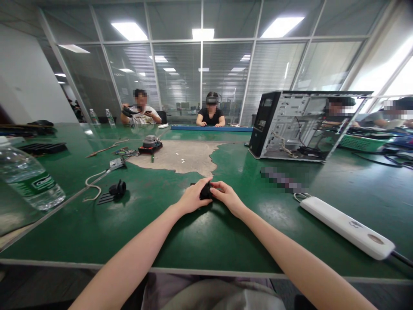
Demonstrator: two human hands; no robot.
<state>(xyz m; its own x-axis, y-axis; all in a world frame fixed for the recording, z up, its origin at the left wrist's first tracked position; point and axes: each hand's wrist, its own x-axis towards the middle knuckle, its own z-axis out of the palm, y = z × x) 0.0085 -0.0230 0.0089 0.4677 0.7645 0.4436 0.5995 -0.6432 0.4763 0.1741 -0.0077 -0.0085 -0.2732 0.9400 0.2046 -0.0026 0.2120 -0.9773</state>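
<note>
A small black plastic part (205, 192) is held just above or on the green table, between both hands. My left hand (192, 197) is closed round it from the left, thumb near me and fingers on the far side. From the right, my right hand (228, 197) pinches the part's edge with thumb and fingertips. Much of the part is hidden by the fingers, so its exact kind cannot be made out. Another black part (116, 188), with a round end and several thin prongs, lies on the table to the left of my hands.
An open computer case (263, 125) stands at the back right, a white power strip (346, 226) nearer me. On the left are a water bottle (35, 181), a white cable (93, 183) and a red-black device (151, 145). Several people sit around the table (129, 241).
</note>
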